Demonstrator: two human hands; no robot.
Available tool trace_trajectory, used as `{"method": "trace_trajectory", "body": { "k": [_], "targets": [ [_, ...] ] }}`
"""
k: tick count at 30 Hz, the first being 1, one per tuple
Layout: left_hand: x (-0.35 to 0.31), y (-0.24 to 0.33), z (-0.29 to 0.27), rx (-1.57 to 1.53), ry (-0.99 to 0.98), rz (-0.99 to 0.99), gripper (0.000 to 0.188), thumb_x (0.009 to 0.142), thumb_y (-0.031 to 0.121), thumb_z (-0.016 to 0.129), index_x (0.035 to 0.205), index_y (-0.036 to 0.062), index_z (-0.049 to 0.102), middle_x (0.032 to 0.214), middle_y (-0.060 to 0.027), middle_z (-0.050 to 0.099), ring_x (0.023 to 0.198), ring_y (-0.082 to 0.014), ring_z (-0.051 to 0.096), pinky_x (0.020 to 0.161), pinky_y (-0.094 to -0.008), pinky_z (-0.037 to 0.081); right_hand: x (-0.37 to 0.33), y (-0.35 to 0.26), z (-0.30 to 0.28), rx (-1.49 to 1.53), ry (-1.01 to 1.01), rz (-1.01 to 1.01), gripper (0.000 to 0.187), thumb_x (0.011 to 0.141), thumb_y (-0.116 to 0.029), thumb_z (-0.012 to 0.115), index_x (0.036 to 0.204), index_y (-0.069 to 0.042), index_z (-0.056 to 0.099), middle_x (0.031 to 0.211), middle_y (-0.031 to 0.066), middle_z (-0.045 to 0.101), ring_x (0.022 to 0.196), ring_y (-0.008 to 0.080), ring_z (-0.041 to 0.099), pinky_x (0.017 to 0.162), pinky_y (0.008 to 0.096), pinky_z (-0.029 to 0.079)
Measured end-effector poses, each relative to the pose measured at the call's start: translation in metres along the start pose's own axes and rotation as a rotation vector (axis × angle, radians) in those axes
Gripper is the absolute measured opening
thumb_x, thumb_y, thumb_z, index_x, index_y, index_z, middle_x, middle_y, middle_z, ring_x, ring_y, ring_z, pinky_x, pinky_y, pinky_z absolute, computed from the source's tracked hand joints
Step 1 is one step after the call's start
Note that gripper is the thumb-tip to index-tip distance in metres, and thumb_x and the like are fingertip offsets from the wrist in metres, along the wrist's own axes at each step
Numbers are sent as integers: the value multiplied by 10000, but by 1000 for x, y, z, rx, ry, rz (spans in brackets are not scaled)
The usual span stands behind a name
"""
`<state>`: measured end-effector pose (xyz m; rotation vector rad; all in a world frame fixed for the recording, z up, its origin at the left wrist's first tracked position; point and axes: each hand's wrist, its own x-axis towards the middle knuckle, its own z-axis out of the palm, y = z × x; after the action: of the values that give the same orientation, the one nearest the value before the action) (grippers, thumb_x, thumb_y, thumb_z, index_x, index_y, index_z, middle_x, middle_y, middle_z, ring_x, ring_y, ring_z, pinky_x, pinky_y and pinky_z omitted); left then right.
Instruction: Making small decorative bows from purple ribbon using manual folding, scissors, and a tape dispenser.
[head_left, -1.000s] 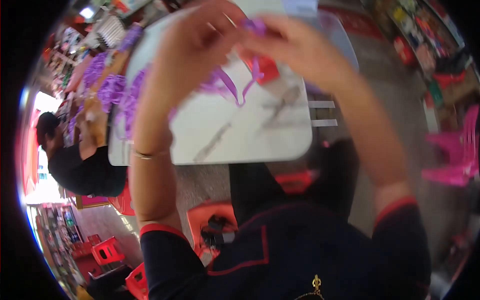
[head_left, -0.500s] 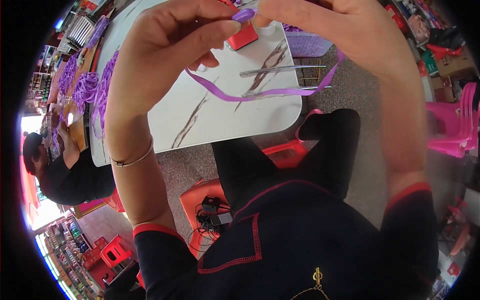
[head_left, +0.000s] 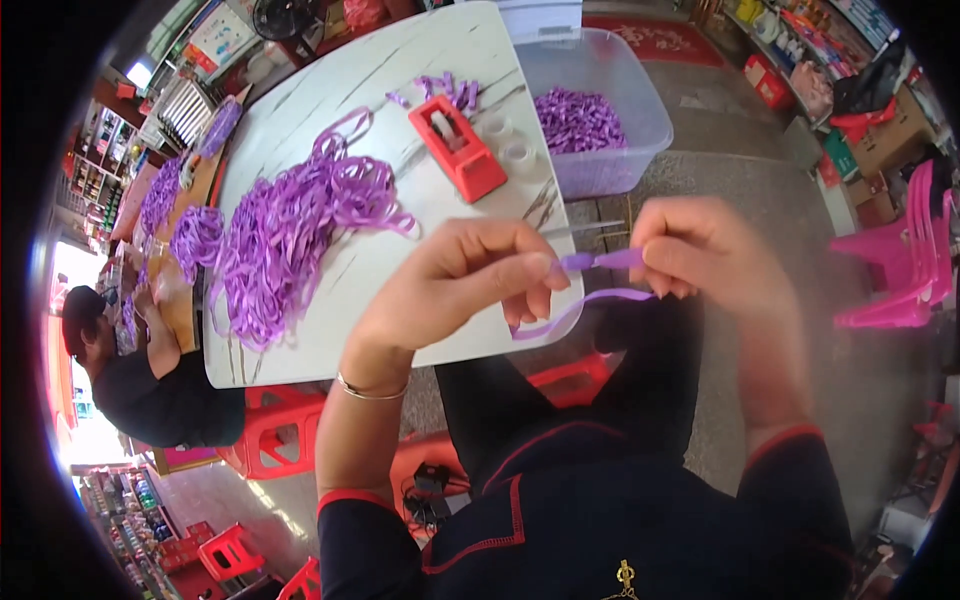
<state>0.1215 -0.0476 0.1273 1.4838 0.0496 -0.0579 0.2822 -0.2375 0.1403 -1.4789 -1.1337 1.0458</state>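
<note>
A purple ribbon (head_left: pixel 618 259) is stretched between my two hands, near the right front corner of the table. My left hand (head_left: pixel 455 285) pinches a small, thick purple wad (head_left: pixel 577 262) on the ribbon between thumb and fingers; its exact form is blurred. With thumb and forefinger my right hand (head_left: pixel 715 255) grips the ribbon a short way to the right. Below both hands a slack length of the same ribbon hangs in a curve. To the left lies a large tangled heap of purple ribbon (head_left: pixel 290 230) on the white marbled table (head_left: pixel 400 50).
A red tape dispenser (head_left: pixel 470 172) stands beyond my hands, beside clear tape rolls (head_left: pixel 518 152) and short purple pieces (head_left: pixel 460 93). A clear plastic bin (head_left: pixel 600 178) of purple pieces is at the table's right. Another person (head_left: pixel 165 390) sits left; pink stools (head_left: pixel 900 260) stand right.
My hands appear lower in the picture and farther right, still holding the ribbon. The view has shifted, bringing the ribbon heap, the whole dispenser and the bin into sight.
</note>
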Motion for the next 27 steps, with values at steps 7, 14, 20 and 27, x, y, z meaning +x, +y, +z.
{"method": "trace_trajectory", "body": {
  "k": [7,14,20,27],
  "targets": [
    [26,-11,16,-7,-128,-42,137,898,56,490,910,-14,608,715,-76,642,611,-83,573,560,-200,450,-40,37,-19,180,108,43,242,914,-239,505,757,-55,524,661,-7,531,540,28,434,458,170,308],
    [55,-24,38,-89,-319,-58,215,884,24,482,1066,-31,582,824,-116,662,650,-93,576,601,-208,463,-70,49,-36,394,356,27,243,897,-231,510,735,-52,527,631,-29,481,536,26,401,450,177,264],
    [69,-34,51,-71,-363,-64,222,892,52,507,1088,-30,571,852,-100,662,672,-77,581,625,-197,479,-80,42,-47,97,296,-12,170,867,-158,551,772,-21,582,650,-36,504,578,21,416,496,187,294],
    [71,-39,59,-78,-333,-124,196,903,110,526,1025,-25,601,826,-74,654,685,-77,586,636,-202,483,-74,45,-49,-2,289,18,131,852,-146,584,799,-30,614,700,-39,545,637,25,453,548,197,344]
  ]
}}
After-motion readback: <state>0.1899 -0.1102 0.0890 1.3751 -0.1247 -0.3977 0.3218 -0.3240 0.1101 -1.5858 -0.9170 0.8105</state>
